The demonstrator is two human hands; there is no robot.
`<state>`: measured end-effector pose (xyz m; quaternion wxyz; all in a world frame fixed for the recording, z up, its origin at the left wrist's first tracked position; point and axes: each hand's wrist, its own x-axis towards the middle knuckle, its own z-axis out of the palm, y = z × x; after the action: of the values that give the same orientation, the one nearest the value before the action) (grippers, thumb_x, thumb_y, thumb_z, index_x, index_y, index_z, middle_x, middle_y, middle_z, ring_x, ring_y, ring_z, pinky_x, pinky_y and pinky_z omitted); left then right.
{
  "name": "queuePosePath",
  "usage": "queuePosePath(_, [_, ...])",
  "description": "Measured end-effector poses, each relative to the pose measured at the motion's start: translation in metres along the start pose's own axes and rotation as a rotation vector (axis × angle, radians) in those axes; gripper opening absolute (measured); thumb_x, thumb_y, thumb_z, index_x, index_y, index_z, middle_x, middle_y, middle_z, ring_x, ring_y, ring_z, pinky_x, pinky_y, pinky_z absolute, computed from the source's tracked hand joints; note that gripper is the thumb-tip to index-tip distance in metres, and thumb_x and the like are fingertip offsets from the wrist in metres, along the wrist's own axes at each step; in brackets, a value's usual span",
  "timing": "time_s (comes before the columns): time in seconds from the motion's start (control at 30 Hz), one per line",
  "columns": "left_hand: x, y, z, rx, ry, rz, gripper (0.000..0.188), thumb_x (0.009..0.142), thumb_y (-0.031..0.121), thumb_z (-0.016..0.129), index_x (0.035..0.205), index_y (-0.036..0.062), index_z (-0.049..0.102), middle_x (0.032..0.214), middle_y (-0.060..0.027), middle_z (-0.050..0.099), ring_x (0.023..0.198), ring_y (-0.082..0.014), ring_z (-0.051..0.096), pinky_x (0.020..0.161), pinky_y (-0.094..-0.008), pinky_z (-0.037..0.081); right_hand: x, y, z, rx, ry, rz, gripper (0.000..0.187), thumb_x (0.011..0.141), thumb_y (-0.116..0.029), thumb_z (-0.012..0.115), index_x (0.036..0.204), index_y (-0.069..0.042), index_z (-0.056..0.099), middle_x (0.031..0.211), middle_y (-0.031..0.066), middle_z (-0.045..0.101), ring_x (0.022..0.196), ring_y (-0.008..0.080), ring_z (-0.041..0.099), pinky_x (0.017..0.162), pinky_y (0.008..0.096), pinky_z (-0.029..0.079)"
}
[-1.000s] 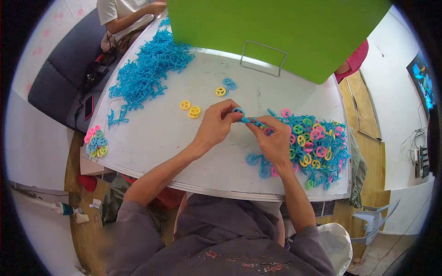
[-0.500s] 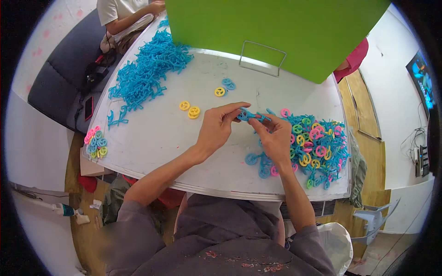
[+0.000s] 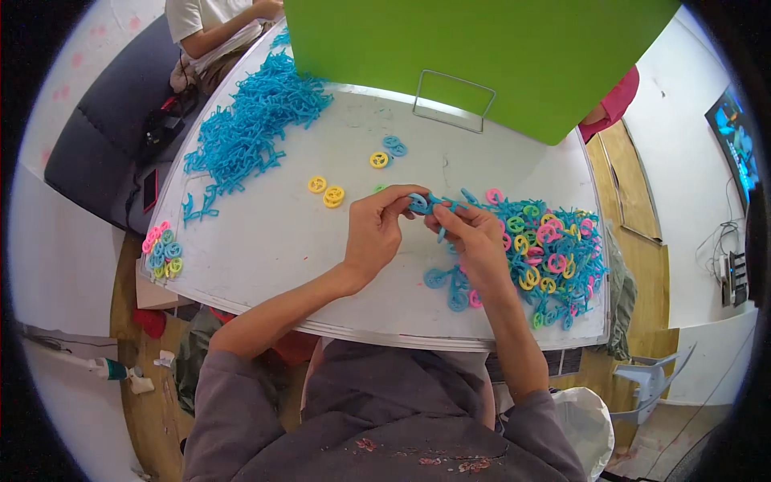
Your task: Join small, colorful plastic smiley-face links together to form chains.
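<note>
Between thumb and fingers, my left hand [image 3: 375, 237] pinches a blue spoked toy wheel [image 3: 417, 203]. My right hand [image 3: 480, 245] is closed on a branched blue plastic frame [image 3: 440, 200], which meets the wheel; fingers partly hide the joint. Behind my left hand peeks a light green wheel [image 3: 381, 188]. Farther left lie yellow wheels [image 3: 333, 196], with another yellow wheel [image 3: 378, 160] and some blue wheels [image 3: 394, 145] beyond. Beside and beneath my right hand spreads a heap of blue frames with coloured wheels [image 3: 554, 261].
A large pile of loose blue frames [image 3: 255, 120] covers the table's far left. Coloured wheels [image 3: 165, 251] cluster at the left edge. A green panel with a wire handle [image 3: 482, 56] stands at the back. Another person's arm [image 3: 229, 36] shows far left.
My right hand has turned the blue frame slightly, so one blue end now points down below the fingers. My left hand keeps its pinch on the wheel. The green wheel has come into sight.
</note>
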<state>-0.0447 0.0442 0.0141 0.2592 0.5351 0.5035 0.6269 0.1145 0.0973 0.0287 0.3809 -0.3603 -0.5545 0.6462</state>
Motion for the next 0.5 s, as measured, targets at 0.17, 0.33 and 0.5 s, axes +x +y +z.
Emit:
queuePosePath(0.17, [0.0, 0.0, 0.002, 0.08, 0.005, 0.078, 0.026, 0.09, -0.007, 0.05, 0.106, 0.0032, 0.067, 0.088, -0.0108, 0.069, 0.07, -0.0156, 0.062, 0.062, -0.0268, 0.049, 0.0, 0.01, 0.002, 0.083, 0.056, 0.012, 0.021, 0.088, -0.017, 0.068, 0.1, 0.0, 0.069, 0.087, 0.0056, 0.07, 0.082, 0.0092, 0.064, 0.073, 0.0215, 0.046])
queuePosePath(0.33, [0.001, 0.001, 0.003, 0.095, 0.006, 0.053, 0.026, 0.093, -0.002, 0.048, 0.11, 0.0045, 0.068, 0.088, -0.0054, 0.069, 0.069, -0.0109, 0.056, 0.063, -0.025, 0.047, -0.007, 0.003, 0.016, -0.169, 0.169, -0.124, 0.02, 0.087, -0.014, 0.069, 0.097, 0.003, 0.07, 0.086, 0.0056, 0.07, 0.077, 0.0049, 0.059, 0.068, 0.0203, 0.044])
queuePosePath(0.5, [0.002, -0.009, -0.001, 0.08, -0.044, 0.004, 0.027, 0.094, -0.002, 0.047, 0.111, 0.005, 0.067, 0.09, -0.0069, 0.07, 0.072, -0.0108, 0.058, 0.063, -0.0251, 0.047, -0.005, 0.008, 0.018, -0.193, 0.216, -0.192, 0.016, 0.085, -0.009, 0.071, 0.096, 0.003, 0.071, 0.084, 0.0027, 0.069, 0.068, 0.0035, 0.053, 0.062, 0.0196, 0.042])
